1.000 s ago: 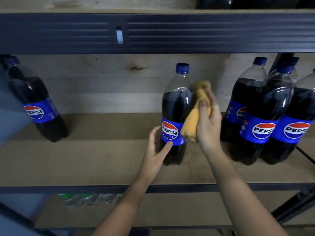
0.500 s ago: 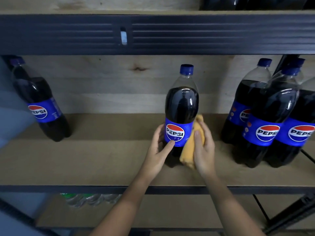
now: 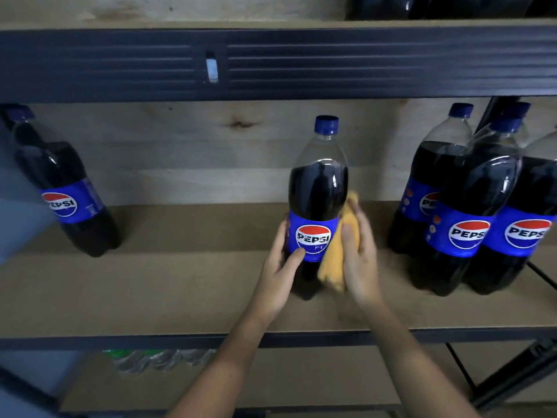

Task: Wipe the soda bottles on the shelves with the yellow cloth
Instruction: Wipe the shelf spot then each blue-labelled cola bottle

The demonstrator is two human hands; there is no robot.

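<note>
Wooden shelf board (image 3: 150, 285) runs across in front. Nearest, the left hand (image 3: 278, 268) curls round the middle bottle (image 3: 316, 200), thumb on its label; the right hand (image 3: 360, 260) presses the yellow cloth (image 3: 337, 260) against its side. Other bottles (image 3: 470, 206) stand further right.

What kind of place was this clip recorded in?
Probably a shop stockroom or storeroom: metal-framed shelves with bare board decks, stocked with many identical Pepsi bottles, and more bottles lying on the shelf below.

Glossy clear plastic bottle (image 3: 317, 188), soft yellow cloth (image 3: 337, 260), matt wooden shelf (image 3: 150, 285).
</note>
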